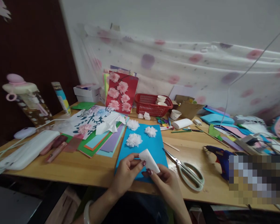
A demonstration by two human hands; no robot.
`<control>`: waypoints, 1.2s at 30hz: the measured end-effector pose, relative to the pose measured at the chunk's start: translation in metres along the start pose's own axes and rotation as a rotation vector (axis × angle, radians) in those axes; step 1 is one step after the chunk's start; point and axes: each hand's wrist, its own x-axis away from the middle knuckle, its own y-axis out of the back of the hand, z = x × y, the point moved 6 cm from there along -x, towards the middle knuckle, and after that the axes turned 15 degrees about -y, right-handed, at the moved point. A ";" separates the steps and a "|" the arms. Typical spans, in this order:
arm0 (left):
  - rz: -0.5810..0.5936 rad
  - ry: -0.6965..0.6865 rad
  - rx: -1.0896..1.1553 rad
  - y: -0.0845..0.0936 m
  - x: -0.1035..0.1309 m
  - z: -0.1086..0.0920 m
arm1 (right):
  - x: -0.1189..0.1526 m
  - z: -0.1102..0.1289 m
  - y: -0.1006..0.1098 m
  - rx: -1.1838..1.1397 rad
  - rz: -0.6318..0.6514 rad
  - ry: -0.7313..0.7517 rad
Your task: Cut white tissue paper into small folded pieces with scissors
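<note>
Between my two hands is a small folded piece of white tissue paper (pixel 149 160), held tilted above a blue sheet of card (pixel 143 129). My left hand (pixel 128 168) pinches its left end with thumb and fingers. At the lower right end, my right hand (pixel 164 179) grips it the same way. Three ruffled white paper flowers lie on the upper part of the card: one at the top left (pixel 133 124), one at the right (pixel 151 131) and one lower left (pixel 133 140). Scissors (pixel 189 172) with pale handles rest beside the card's right edge.
A blue glue gun (pixel 220 157) lies at the right, near a blurred-out patch. Coloured paper sheets (pixel 109 143) spread to the left. Behind stand a red basket (pixel 151 107) with paper cups and a red card with pink flowers (pixel 122 93). A white power bank-like case (pixel 28 151) lies far left.
</note>
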 end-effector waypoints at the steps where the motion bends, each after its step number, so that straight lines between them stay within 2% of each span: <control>1: -0.002 0.003 0.014 0.000 0.000 0.000 | 0.000 0.001 -0.001 -0.001 0.008 0.001; 6: -0.053 0.014 0.050 -0.002 0.002 -0.002 | 0.000 0.004 0.003 0.014 0.029 0.029; 14: -0.028 -0.012 -0.018 -0.004 0.000 0.003 | 0.001 0.004 0.003 0.106 0.023 0.093; 16: -0.101 0.004 0.051 0.000 -0.001 0.004 | 0.005 0.007 0.018 0.204 -0.059 0.121; 17: -0.161 0.028 0.129 0.003 -0.001 0.004 | 0.008 0.009 0.032 0.275 -0.152 0.140; 20: -0.326 0.161 0.488 0.007 -0.001 0.006 | 0.021 0.015 0.092 0.552 -0.622 0.182; 22: -0.376 0.267 0.694 0.006 -0.001 0.006 | 0.024 0.012 0.122 0.805 -0.784 0.133; 25: -0.432 0.406 0.847 0.005 0.001 0.006 | 0.019 -0.001 0.140 1.035 -0.764 0.127; 27: -0.466 0.463 0.900 0.006 0.002 0.006 | 0.015 -0.010 0.140 1.159 -0.771 0.119; 31: -0.504 0.482 0.928 0.008 0.003 0.006 | 0.009 -0.019 0.134 1.386 -0.866 -0.006; 34: -0.482 0.472 0.901 0.010 0.004 0.003 | 0.008 -0.017 0.135 1.372 -0.855 -0.076; 36: -0.469 0.456 0.874 0.011 0.003 0.001 | 0.014 -0.010 0.140 1.234 -0.850 -0.099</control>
